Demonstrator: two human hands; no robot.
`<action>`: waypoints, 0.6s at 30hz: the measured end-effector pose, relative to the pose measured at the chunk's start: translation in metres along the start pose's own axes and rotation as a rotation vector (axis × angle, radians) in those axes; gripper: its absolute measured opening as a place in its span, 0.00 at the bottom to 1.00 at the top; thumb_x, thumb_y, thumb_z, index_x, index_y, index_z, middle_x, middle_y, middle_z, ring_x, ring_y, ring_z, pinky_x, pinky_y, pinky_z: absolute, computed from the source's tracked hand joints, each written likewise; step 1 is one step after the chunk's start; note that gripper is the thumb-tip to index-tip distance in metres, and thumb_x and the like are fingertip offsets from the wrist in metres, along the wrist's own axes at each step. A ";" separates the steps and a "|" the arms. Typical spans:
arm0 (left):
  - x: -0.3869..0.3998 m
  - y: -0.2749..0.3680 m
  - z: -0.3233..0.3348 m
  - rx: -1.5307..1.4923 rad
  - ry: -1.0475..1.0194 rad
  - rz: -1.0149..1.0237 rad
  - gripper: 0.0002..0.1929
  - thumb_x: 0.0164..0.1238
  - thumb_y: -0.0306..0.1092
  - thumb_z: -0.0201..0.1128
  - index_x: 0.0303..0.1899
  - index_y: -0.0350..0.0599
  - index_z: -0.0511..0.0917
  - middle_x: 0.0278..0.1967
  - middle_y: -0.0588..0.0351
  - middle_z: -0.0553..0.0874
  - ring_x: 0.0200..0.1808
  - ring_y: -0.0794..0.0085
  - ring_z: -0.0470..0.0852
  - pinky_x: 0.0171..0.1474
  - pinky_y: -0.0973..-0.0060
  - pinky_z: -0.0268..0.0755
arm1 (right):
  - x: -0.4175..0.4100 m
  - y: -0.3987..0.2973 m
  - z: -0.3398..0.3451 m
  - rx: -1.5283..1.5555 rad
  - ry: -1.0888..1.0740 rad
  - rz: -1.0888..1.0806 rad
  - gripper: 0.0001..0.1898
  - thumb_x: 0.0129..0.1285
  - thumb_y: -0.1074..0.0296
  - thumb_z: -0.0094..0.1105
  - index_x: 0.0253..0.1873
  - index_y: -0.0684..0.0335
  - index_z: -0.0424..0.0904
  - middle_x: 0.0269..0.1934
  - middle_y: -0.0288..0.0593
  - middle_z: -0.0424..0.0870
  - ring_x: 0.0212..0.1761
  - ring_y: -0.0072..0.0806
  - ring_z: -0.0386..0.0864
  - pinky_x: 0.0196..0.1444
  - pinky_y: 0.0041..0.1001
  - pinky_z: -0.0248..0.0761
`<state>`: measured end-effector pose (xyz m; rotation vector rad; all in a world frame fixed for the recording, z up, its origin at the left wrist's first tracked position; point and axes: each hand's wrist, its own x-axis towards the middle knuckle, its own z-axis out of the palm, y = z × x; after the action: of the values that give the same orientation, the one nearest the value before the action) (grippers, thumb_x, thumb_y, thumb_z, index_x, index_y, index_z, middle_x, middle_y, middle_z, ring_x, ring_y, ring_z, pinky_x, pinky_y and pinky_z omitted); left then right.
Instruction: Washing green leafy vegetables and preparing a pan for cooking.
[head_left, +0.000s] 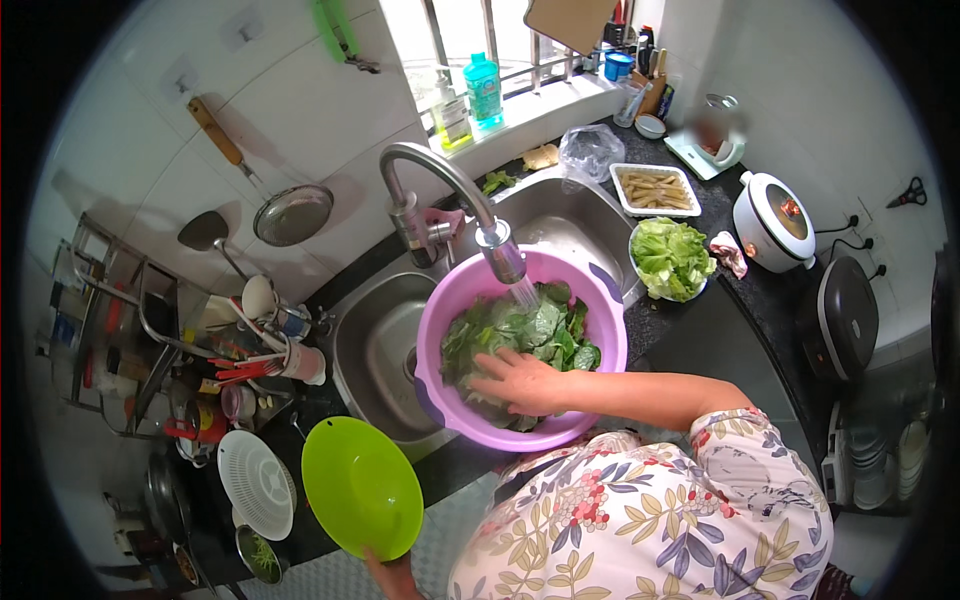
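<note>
A purple plastic basin (611, 322) rests over the double-bowl steel sink. Leafy greens (551, 330) in water fill it. Water streams from the steel faucet (501, 244) onto the leaves. My right hand (521, 381) lies among the greens, fingers spread; its fingertips are partly under the water and it grips nothing I can make out. At the lower left, my left hand (390, 574) holds a lime-green plastic bowl (362, 487) by its lower rim. The bowl is tilted, its inside facing me, and nothing shows in it.
A bowl of lettuce (670, 259) and a white tray of brown strips (654, 191) stand right of the sink, near a white electric pot (772, 221). On the left counter are a white colander (255, 484), a small metal bowl with green sprigs (260, 555) and a utensil cup (306, 361).
</note>
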<state>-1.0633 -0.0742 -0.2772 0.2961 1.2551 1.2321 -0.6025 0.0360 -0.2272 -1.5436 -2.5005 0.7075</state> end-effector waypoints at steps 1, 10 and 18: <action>0.001 0.004 -0.001 0.136 0.280 0.117 0.28 0.76 0.48 0.57 0.70 0.44 0.66 0.66 0.47 0.75 0.62 0.54 0.78 0.60 0.56 0.72 | 0.004 0.010 0.006 -0.002 0.006 0.010 0.41 0.55 0.69 0.67 0.76 0.51 0.61 0.76 0.60 0.55 0.75 0.64 0.58 0.69 0.53 0.65; -0.014 0.057 0.119 0.702 0.054 0.801 0.24 0.76 0.34 0.55 0.68 0.37 0.68 0.61 0.44 0.78 0.61 0.57 0.79 0.57 0.66 0.75 | -0.009 0.111 -0.010 -0.149 0.082 0.414 0.21 0.56 0.74 0.62 0.57 0.61 0.79 0.59 0.52 0.75 0.61 0.49 0.74 0.55 0.45 0.75; 0.038 -0.014 0.317 1.426 -0.503 1.121 0.26 0.62 0.30 0.65 0.63 0.40 0.74 0.72 0.34 0.63 0.75 0.39 0.59 0.75 0.50 0.53 | -0.018 0.025 0.027 0.012 -0.041 -0.187 0.22 0.55 0.71 0.60 0.57 0.60 0.78 0.64 0.53 0.74 0.63 0.47 0.74 0.58 0.42 0.75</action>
<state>-0.8002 0.0868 -0.1923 2.4142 1.3031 0.7345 -0.5826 0.0206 -0.2601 -1.2815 -2.6200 0.7311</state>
